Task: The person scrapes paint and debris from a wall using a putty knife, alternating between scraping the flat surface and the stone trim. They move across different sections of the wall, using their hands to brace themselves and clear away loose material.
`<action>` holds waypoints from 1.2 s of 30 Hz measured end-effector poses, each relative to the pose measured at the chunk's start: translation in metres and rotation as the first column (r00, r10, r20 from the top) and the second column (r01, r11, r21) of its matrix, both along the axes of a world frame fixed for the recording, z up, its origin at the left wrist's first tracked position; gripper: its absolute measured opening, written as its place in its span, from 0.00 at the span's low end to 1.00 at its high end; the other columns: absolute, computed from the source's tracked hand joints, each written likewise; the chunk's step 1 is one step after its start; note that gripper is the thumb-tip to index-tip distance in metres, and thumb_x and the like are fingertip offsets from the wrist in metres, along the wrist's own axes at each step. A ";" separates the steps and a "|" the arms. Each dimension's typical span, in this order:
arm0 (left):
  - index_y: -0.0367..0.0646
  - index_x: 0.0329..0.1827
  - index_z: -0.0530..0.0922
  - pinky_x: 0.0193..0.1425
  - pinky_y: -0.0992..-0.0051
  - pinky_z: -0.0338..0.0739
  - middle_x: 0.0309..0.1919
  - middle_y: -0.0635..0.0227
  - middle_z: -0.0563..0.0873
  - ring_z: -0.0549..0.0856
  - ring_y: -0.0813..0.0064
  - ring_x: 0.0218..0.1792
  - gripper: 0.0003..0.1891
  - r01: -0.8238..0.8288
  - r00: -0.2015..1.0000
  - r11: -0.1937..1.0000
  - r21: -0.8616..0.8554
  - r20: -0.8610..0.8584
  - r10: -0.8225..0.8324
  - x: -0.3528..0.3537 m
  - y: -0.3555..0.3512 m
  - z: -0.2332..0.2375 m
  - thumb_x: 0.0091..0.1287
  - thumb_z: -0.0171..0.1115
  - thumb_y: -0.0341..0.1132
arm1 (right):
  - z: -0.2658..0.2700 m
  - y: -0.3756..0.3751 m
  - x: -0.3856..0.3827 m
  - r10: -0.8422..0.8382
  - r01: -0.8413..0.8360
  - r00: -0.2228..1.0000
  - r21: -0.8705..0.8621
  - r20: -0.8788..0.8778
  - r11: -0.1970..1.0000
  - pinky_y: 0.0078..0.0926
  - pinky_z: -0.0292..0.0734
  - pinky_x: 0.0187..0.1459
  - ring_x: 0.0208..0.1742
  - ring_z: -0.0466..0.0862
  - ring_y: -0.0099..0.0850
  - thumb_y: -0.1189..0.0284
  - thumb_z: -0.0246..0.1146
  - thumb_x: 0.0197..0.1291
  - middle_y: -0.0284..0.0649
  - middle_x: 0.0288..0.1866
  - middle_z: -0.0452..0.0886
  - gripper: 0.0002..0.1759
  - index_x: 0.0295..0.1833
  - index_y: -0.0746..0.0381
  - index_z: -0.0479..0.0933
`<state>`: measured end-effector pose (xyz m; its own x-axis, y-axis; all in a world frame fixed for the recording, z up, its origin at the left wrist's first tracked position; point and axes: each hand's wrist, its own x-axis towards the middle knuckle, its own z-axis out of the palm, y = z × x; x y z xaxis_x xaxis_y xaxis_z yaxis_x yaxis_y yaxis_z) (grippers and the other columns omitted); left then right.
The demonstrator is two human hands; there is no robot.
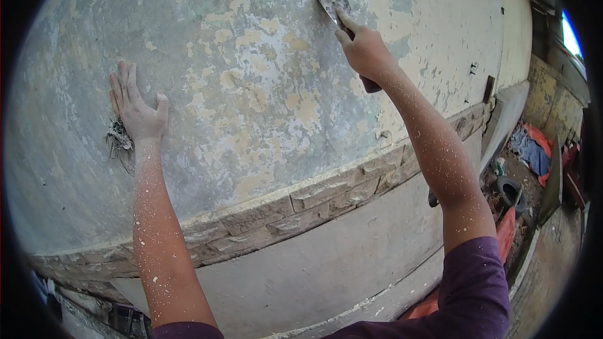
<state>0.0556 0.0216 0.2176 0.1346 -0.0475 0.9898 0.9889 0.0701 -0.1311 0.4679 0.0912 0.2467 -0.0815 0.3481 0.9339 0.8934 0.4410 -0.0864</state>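
The scraper (330,4) is held in the grip of the right hand (365,53), with its blade against the patchy wall (251,88), where the left hand (142,108) is placed, widely spread.

building exterior (314,276), peeling painted wall (251,88), stone band (321,196), tyre (502,188)

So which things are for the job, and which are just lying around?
For the job:
- scraper, held in the right hand
- patchy wall, with the left hand against it

Probably just lying around:
- blue-grey cloth
- orange-red sheeting
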 end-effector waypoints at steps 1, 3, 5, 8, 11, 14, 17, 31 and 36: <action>0.53 0.74 0.56 0.78 0.51 0.44 0.76 0.66 0.56 0.51 0.55 0.77 0.41 0.005 1.000 1.000 -0.003 -0.001 -0.005 0.000 0.000 0.001 0.53 0.58 0.41 | 0.021 -0.010 -0.005 0.048 -0.069 0.992 -0.187 -0.114 0.980 0.44 0.71 0.62 0.57 0.79 0.54 0.63 0.53 0.66 0.59 0.55 0.78 0.29 0.73 0.52 0.63; 0.53 0.74 0.56 0.78 0.51 0.44 0.76 0.66 0.56 0.51 0.55 0.77 0.41 0.001 1.000 1.000 0.001 -0.007 -0.001 0.000 0.002 0.002 0.53 0.58 0.40 | 0.084 0.001 -0.013 0.079 -0.102 0.982 -0.137 -0.169 0.985 0.42 0.74 0.58 0.54 0.81 0.53 0.62 0.53 0.67 0.59 0.53 0.79 0.28 0.72 0.51 0.63; 0.52 0.74 0.57 0.78 0.51 0.44 0.76 0.66 0.57 0.51 0.54 0.77 0.41 0.018 1.000 1.000 -0.022 0.005 -0.018 -0.001 0.002 -0.001 0.53 0.58 0.40 | 0.117 -0.009 -0.019 0.121 -0.143 0.970 -0.091 -0.213 0.986 0.41 0.77 0.55 0.50 0.83 0.51 0.62 0.53 0.68 0.59 0.52 0.80 0.28 0.72 0.51 0.64; 0.52 0.74 0.56 0.78 0.51 0.44 0.76 0.65 0.56 0.51 0.54 0.77 0.41 0.019 1.000 0.999 -0.036 0.013 -0.019 0.001 -0.001 -0.001 0.53 0.58 0.40 | 0.112 -0.009 -0.016 0.072 -0.117 0.968 -0.181 -0.240 0.977 0.41 0.77 0.50 0.48 0.83 0.52 0.65 0.52 0.65 0.60 0.50 0.81 0.26 0.69 0.57 0.66; 0.52 0.74 0.56 0.78 0.52 0.44 0.76 0.65 0.56 0.51 0.54 0.77 0.41 0.036 0.999 0.999 -0.030 0.012 -0.035 0.001 -0.001 -0.001 0.53 0.58 0.40 | 0.037 -0.018 -0.007 0.041 -0.078 0.983 -0.205 -0.180 0.976 0.42 0.70 0.62 0.59 0.78 0.53 0.61 0.52 0.68 0.60 0.58 0.76 0.28 0.73 0.53 0.63; 0.52 0.74 0.55 0.78 0.51 0.43 0.76 0.65 0.55 0.50 0.54 0.77 0.41 0.014 0.999 0.999 -0.038 0.033 -0.013 0.002 -0.003 0.000 0.53 0.58 0.40 | 0.028 -0.008 -0.001 0.040 -0.053 0.992 -0.110 -0.123 0.992 0.41 0.72 0.60 0.57 0.80 0.52 0.62 0.52 0.68 0.60 0.56 0.77 0.27 0.72 0.52 0.64; 0.52 0.74 0.55 0.78 0.51 0.43 0.76 0.65 0.55 0.50 0.55 0.77 0.41 0.024 0.999 0.999 -0.047 0.022 -0.023 0.002 -0.003 0.001 0.53 0.58 0.40 | 0.114 -0.005 0.005 0.102 -0.142 0.957 -0.134 -0.271 0.981 0.38 0.80 0.42 0.36 0.85 0.46 0.61 0.52 0.68 0.55 0.41 0.84 0.27 0.72 0.50 0.64; 0.53 0.75 0.54 0.77 0.50 0.45 0.76 0.67 0.56 0.51 0.55 0.77 0.40 -0.007 1.000 1.000 -0.031 -0.026 0.006 0.000 0.001 -0.001 0.55 0.56 0.40 | 0.020 -0.004 0.033 0.059 -0.156 0.925 -0.234 -0.377 0.960 0.44 0.76 0.53 0.50 0.82 0.55 0.63 0.50 0.67 0.59 0.50 0.80 0.28 0.72 0.53 0.62; 0.53 0.75 0.54 0.77 0.49 0.45 0.76 0.67 0.56 0.51 0.54 0.77 0.39 0.023 0.999 1.000 -0.021 -0.035 -0.024 0.002 0.003 0.000 0.56 0.55 0.41 | 0.002 -0.015 0.054 0.021 -0.148 0.937 -0.343 -0.349 0.928 0.42 0.77 0.52 0.49 0.83 0.51 0.61 0.51 0.68 0.58 0.49 0.81 0.28 0.72 0.53 0.63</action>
